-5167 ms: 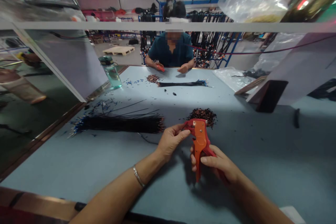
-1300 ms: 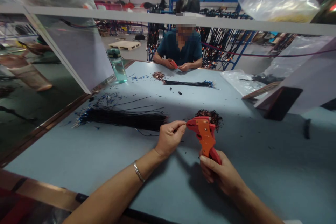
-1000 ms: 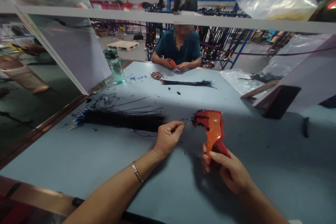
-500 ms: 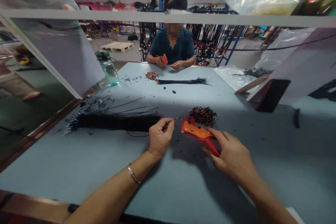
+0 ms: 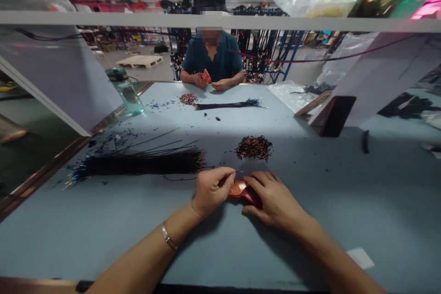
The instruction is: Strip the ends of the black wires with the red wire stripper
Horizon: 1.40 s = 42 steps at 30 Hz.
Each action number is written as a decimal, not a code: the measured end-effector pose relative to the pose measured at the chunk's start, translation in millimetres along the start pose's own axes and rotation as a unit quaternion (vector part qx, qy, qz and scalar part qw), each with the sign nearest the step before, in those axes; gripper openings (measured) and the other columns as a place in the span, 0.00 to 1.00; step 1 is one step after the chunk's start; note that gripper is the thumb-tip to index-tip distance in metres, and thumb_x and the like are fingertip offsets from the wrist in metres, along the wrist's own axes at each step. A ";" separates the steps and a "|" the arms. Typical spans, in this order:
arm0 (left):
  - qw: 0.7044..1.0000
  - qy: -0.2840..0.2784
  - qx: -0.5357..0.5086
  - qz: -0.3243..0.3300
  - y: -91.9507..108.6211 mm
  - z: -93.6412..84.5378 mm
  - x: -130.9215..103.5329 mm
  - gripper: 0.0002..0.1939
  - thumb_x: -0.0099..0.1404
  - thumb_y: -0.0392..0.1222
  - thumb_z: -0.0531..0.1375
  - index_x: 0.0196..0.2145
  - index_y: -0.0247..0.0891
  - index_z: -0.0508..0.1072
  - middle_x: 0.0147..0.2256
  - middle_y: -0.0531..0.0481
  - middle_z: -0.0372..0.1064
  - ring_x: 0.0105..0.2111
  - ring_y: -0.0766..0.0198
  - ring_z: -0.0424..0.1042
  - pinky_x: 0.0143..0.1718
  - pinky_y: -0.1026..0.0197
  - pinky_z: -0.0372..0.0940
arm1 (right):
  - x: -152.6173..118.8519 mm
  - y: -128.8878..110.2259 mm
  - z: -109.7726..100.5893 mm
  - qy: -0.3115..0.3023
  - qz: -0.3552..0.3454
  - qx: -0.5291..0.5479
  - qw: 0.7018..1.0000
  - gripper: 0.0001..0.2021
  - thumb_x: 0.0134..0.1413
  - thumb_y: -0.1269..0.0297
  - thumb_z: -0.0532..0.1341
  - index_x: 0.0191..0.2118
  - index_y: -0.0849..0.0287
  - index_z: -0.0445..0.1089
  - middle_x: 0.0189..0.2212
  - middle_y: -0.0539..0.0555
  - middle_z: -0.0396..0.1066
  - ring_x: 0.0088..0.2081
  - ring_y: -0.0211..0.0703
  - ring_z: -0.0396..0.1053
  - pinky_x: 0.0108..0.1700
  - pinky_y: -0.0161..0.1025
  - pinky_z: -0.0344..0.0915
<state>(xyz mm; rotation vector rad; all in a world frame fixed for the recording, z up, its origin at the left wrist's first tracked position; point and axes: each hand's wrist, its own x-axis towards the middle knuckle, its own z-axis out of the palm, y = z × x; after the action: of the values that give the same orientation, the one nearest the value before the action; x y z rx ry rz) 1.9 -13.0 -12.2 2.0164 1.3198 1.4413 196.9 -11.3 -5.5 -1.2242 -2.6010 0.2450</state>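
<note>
My left hand (image 5: 214,189) pinches a thin dark wire (image 5: 238,172), whose short end sticks out past the fingertips to the right. Close by, my right hand (image 5: 277,200) is around the handles of a red and orange wire stripper (image 5: 240,189). The tool is low over the table and partly hidden by both hands; its jaws cannot be made out. A thick bundle of black wires (image 5: 144,163) lies left of my hands, blue and bare metal ends to the left, coppery ends to the right. Beyond my hands sits a pile of small copper-and-black offcuts (image 5: 254,148).
Across the table (image 5: 155,239), a person (image 5: 212,57) holds a similar red tool, with a smaller wire bundle (image 5: 227,104) in front. A bottle (image 5: 129,96) stands at left, and a dark phone-like slab (image 5: 337,116) leans at right. A shelf bar (image 5: 138,19) crosses above.
The wire stripper has come left and down toward my left hand, and turned so my right hand now covers more of it. The camera view has shifted to the right.
</note>
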 end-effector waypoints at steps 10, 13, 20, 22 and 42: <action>0.999 0.030 0.019 -0.013 3.4 -4.3 2.7 0.10 0.64 0.37 0.55 0.33 0.34 0.77 0.22 0.51 0.72 0.19 0.69 0.66 0.23 0.68 0.59 | 0.0 -2.6 -2.0 0.009 0.037 0.052 0.998 0.14 0.46 0.64 0.63 0.41 0.62 0.71 0.39 0.62 0.71 0.41 0.55 0.67 0.43 0.48 0.64; 0.994 0.066 0.005 -0.083 3.1 -6.9 5.9 0.10 0.65 0.39 0.54 0.33 0.35 0.75 0.21 0.54 0.68 0.20 0.69 0.63 0.24 0.68 0.58 | 0.5 3.3 -8.3 0.029 0.102 0.133 0.985 0.15 0.45 0.63 0.63 0.41 0.63 0.72 0.37 0.61 0.72 0.39 0.54 0.69 0.41 0.47 0.64; 0.989 0.076 -0.024 -0.127 1.7 -4.3 9.5 0.10 0.63 0.41 0.55 0.27 0.37 0.72 0.20 0.56 0.62 0.21 0.69 0.60 0.24 0.68 0.56 | -3.9 12.9 -17.8 -0.004 0.208 0.606 0.768 0.20 0.51 0.52 0.61 0.44 0.62 0.73 0.37 0.59 0.74 0.37 0.49 0.71 0.39 0.42 0.66; 0.989 0.062 -0.036 -0.126 2.1 -2.7 8.8 0.09 0.61 0.40 0.56 0.26 0.36 0.72 0.20 0.56 0.62 0.20 0.70 0.59 0.24 0.68 0.56 | -5.9 8.9 -13.3 -0.032 0.200 0.714 0.670 0.22 0.49 0.53 0.63 0.47 0.62 0.71 0.38 0.59 0.74 0.35 0.46 0.72 0.36 0.39 0.68; 0.961 -0.023 -0.190 -0.198 9.3 5.4 2.7 0.11 0.57 0.44 0.61 0.22 0.34 0.72 0.18 0.56 0.61 0.20 0.70 0.57 0.22 0.68 0.53 | -7.7 -16.7 -9.1 0.101 0.043 0.294 0.950 0.18 0.51 0.69 0.57 0.50 0.58 0.66 0.38 0.57 0.73 0.37 0.48 0.71 0.41 0.44 0.68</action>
<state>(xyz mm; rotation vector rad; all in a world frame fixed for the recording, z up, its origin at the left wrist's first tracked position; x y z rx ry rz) 11.3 -14.3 -6.5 1.4350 1.2265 1.3268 192.1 -27.4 6.3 -1.0687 -2.0730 0.7986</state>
